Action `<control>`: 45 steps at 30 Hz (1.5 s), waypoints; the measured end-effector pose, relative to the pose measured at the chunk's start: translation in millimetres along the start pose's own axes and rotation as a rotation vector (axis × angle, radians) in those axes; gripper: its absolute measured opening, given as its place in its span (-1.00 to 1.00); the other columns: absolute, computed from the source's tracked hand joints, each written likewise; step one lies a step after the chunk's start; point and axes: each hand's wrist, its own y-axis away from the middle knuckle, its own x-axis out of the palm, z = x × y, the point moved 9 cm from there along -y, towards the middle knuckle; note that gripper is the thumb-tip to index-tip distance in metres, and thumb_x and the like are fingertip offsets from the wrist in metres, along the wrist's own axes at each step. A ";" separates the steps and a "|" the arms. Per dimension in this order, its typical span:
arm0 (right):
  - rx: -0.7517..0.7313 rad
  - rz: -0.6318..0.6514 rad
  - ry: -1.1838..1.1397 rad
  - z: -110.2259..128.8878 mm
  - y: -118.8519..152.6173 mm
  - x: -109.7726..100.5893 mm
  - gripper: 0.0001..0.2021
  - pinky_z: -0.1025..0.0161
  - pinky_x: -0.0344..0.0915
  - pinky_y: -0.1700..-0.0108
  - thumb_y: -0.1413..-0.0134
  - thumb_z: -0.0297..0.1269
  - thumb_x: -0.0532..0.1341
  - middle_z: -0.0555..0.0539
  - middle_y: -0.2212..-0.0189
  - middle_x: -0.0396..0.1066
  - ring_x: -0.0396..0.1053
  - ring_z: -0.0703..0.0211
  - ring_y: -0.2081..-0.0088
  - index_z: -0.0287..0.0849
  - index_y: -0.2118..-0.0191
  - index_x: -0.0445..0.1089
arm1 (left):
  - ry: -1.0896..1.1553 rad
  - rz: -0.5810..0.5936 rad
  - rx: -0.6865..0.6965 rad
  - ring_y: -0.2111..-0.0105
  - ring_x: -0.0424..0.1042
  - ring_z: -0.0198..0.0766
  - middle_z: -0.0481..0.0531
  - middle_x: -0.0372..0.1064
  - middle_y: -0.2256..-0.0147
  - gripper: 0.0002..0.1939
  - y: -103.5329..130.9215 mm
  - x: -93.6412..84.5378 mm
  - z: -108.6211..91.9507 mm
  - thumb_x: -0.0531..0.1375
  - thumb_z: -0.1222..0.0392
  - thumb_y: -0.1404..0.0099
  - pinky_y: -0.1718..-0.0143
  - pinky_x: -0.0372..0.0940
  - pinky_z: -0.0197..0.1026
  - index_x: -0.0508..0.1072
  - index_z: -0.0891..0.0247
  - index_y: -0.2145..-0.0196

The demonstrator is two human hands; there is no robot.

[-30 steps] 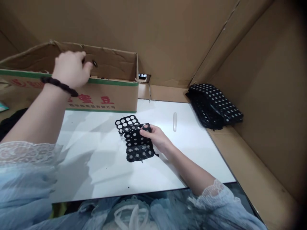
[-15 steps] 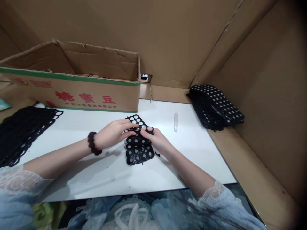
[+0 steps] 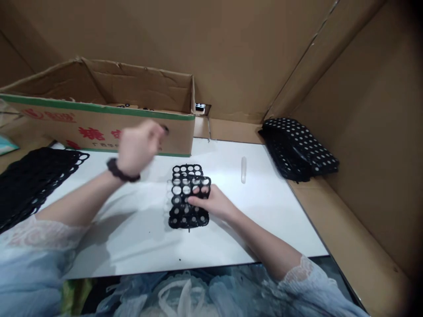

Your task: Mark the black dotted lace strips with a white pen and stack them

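My right hand (image 3: 214, 200) grips the right side of a black sheet with rows of round holes (image 3: 189, 220), its thumb on top. The sheet looks doubled over on the white table, with more rows of holes sticking out beyond the hand. Raised in front of the cardboard box (image 3: 178, 136), my left hand (image 3: 140, 145) is smeared by motion. Its fingers pinch a small black piece (image 3: 165, 129), whose shape is too blurred to make out.
Several black lacy sheets (image 3: 29, 180) lie piled at the left. Black sheets with pale dots (image 3: 307, 147) are stacked at the right by the cardboard wall. A translucent tube (image 3: 243, 169) rests on the table (image 3: 271, 220). Small black bits show inside the box.
My left hand has left the sheet and moved up and left toward the box with a small black piece. The sheet now lies straighter, still in my right hand.
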 end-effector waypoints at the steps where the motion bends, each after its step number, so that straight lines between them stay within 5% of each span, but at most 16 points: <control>1: 0.028 0.010 -0.018 -4.0 -0.3 0.5 -0.74 0.24 0.21 0.28 0.28 -0.19 0.28 0.02 0.49 0.35 0.29 0.23 0.39 -0.23 0.42 0.33 | -0.100 -0.172 -0.017 0.48 0.31 -0.39 -0.03 0.38 0.45 -0.66 -14.2 -21.0 9.7 -0.11 0.12 -0.29 0.39 0.19 -0.33 0.39 0.34 0.32; 4: 0.059 -0.010 -0.133 -9.8 -5.2 -7.5 -0.73 0.21 0.21 0.22 0.23 -0.14 0.26 -0.03 0.40 0.38 0.31 0.20 0.32 -0.20 0.38 0.34 | -0.397 -0.379 -0.068 0.36 0.33 -0.31 0.03 0.38 0.35 -0.56 -56.2 -53.8 35.9 -0.14 0.02 -0.30 0.25 0.21 -0.24 0.38 0.40 0.25; 7: 0.063 0.002 -0.248 -10.2 -12.9 -16.8 -0.66 0.18 0.19 0.13 0.23 -0.19 0.28 -0.05 0.31 0.39 0.32 0.18 0.24 -0.18 0.24 0.33 | -0.521 -0.165 -0.114 0.14 0.27 -0.11 0.19 0.31 0.15 -0.54 -89.0 -42.3 58.1 -0.12 0.04 -0.28 0.11 0.17 -0.02 0.35 0.48 0.15; 9: 0.060 0.086 -0.284 -8.7 -16.1 -14.3 -0.60 0.18 0.18 0.10 0.28 -0.31 0.31 -0.05 0.28 0.38 0.32 0.19 0.23 -0.18 0.19 0.31 | -0.532 -0.097 -0.110 0.04 0.17 0.03 0.31 0.18 0.01 -0.51 -91.1 -35.2 57.9 -0.07 0.08 -0.27 0.07 0.11 0.14 0.24 0.58 0.04; 12: 0.037 0.128 -0.280 -6.8 -17.0 -10.7 -0.70 0.20 0.19 0.13 0.33 -0.42 0.30 -0.04 0.35 0.40 0.32 0.21 0.27 -0.23 0.32 0.35 | -0.448 -0.211 0.082 -0.03 0.09 -0.03 0.24 0.04 -0.10 -0.51 -66.7 -33.9 20.5 -0.07 0.11 -0.28 -0.01 0.05 0.09 0.10 0.49 -0.08; 14: 0.055 0.092 -0.298 -9.1 -15.8 -9.9 -0.82 0.20 0.21 0.19 0.29 -0.40 0.28 -0.04 0.43 0.40 0.33 0.22 0.34 -0.26 0.42 0.36 | -0.331 -0.207 0.293 0.01 0.15 -0.19 0.10 0.21 0.00 -0.62 -36.0 -22.0 -15.3 -0.09 0.14 -0.30 -0.02 0.08 -0.07 0.23 0.36 -0.01; 17: 0.104 0.057 -0.359 -12.7 -12.3 -6.7 -0.82 0.23 0.21 0.28 0.24 -0.32 0.27 -0.03 0.49 0.39 0.32 0.25 0.42 -0.27 0.41 0.38 | -0.167 0.193 0.759 0.21 0.32 -0.25 0.06 0.40 0.23 -0.68 27.6 34.1 -70.0 -0.04 0.07 -0.28 0.13 0.20 -0.20 0.39 0.28 0.19; 18: 0.094 0.053 -0.363 -11.4 -11.4 -6.2 -0.81 0.24 0.20 0.29 0.23 -0.31 0.26 -0.02 0.49 0.39 0.31 0.26 0.43 -0.27 0.39 0.39 | -0.108 0.304 0.808 0.20 0.33 -0.24 0.08 0.40 0.21 -0.65 44.4 49.2 -77.0 -0.03 0.03 -0.27 0.14 0.20 -0.21 0.37 0.29 0.14; 22: 0.007 0.067 -0.294 -4.2 -10.4 -5.2 -0.80 0.30 0.16 0.33 0.22 -0.26 0.26 0.01 0.51 0.37 0.28 0.28 0.43 -0.26 0.41 0.40 | 0.039 0.555 0.740 0.25 0.38 -0.26 0.10 0.41 0.22 -0.62 69.4 87.0 -75.6 -0.06 0.06 -0.29 0.21 0.23 -0.27 0.30 0.28 0.03; 26: 0.016 0.064 -0.199 -8.1 -10.6 -4.5 -0.79 0.35 0.09 0.46 0.20 -0.17 0.23 0.05 0.63 0.26 0.21 0.30 0.51 -0.24 0.47 0.36 | 0.146 0.701 0.633 0.30 0.41 -0.30 0.04 0.43 0.22 -0.66 68.5 95.1 -68.1 -0.08 0.13 -0.31 0.27 0.23 -0.33 0.29 0.24 0.03; 30: -0.016 0.057 -0.153 -5.4 -9.2 -3.9 -0.79 0.39 -0.04 0.54 0.14 -0.16 0.19 0.09 0.66 0.17 0.08 0.38 0.59 -0.24 0.47 0.32 | 0.178 0.701 0.529 0.36 0.42 -0.32 -0.01 0.44 0.29 -0.70 67.5 92.9 -66.3 -0.12 0.20 -0.32 0.34 0.23 -0.34 0.34 0.23 0.14; 33: -0.033 0.032 -0.181 -3.4 -8.8 -6.2 -0.78 0.39 -0.06 0.55 0.11 -0.15 0.17 0.09 0.65 0.16 0.06 0.39 0.59 -0.23 0.48 0.28 | 0.038 0.579 0.485 0.39 0.41 -0.28 0.03 0.43 0.32 -0.75 69.0 93.6 -65.9 -0.11 0.30 -0.29 0.38 0.23 -0.29 0.31 0.29 0.17; 40: -0.098 -0.019 -0.208 2.1 -9.7 -10.4 -0.78 0.38 -0.08 0.53 0.12 -0.17 0.17 0.11 0.67 0.09 0.02 0.40 0.60 -0.23 0.54 0.23 | -0.435 0.205 0.768 0.49 0.27 -0.20 0.09 0.25 0.50 -0.76 81.6 83.4 -95.5 -0.12 0.42 -0.24 0.43 0.17 -0.18 0.31 0.35 0.41; 45: -0.112 0.004 -0.207 2.6 -7.7 -7.8 -0.80 0.38 -0.05 0.53 0.08 -0.18 0.15 0.08 0.64 0.15 0.07 0.38 0.58 -0.24 0.48 0.28 | -0.399 0.306 0.789 0.49 0.24 -0.21 0.10 0.23 0.49 -0.76 73.8 80.4 -95.3 -0.13 0.44 -0.23 0.43 0.14 -0.18 0.28 0.34 0.44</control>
